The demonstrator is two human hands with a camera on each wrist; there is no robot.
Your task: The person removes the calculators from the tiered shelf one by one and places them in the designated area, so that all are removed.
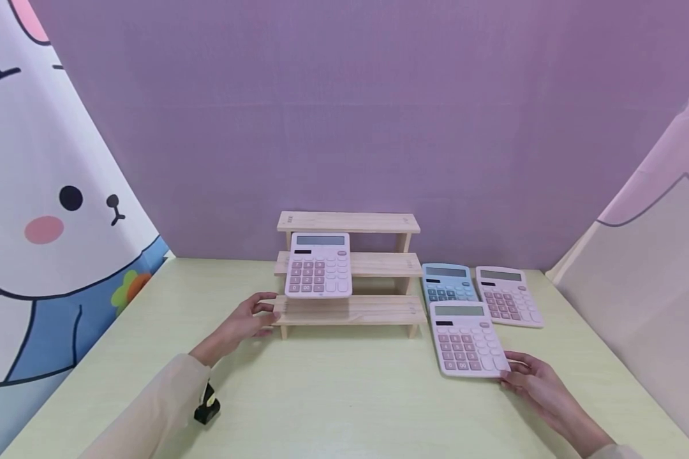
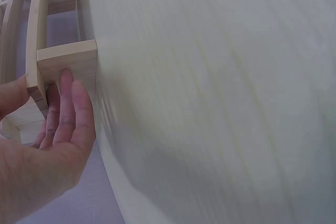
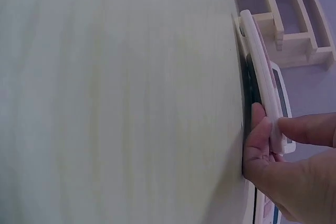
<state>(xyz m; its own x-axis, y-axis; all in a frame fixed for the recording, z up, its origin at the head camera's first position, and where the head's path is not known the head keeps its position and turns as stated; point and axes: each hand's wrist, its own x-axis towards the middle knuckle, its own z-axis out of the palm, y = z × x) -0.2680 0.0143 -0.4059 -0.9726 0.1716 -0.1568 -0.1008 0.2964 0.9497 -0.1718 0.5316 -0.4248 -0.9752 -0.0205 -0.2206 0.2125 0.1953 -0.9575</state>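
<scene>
At its lower right corner, a white calculator with pink keys (image 1: 465,341) is pinched between the thumb and fingers of my right hand (image 1: 542,389). In the right wrist view this calculator (image 3: 265,77) is seen edge-on, close over the table. My left hand (image 1: 244,325) grips the left end of the lowest step of a three-step wooden stand (image 1: 350,310). The left wrist view has the thumb on the upper side of the step and the fingers below, by the stand's leg (image 2: 71,56). Another pink-keyed calculator (image 1: 319,266) leans on the stand's middle step.
A blue calculator (image 1: 448,280), partly covered by the held one, lies right of the stand. Beside it lies a further pink-keyed calculator (image 1: 508,296). A purple backdrop (image 1: 344,115) rises behind the table (image 1: 344,395). A small black object (image 1: 208,408) shows by the left sleeve.
</scene>
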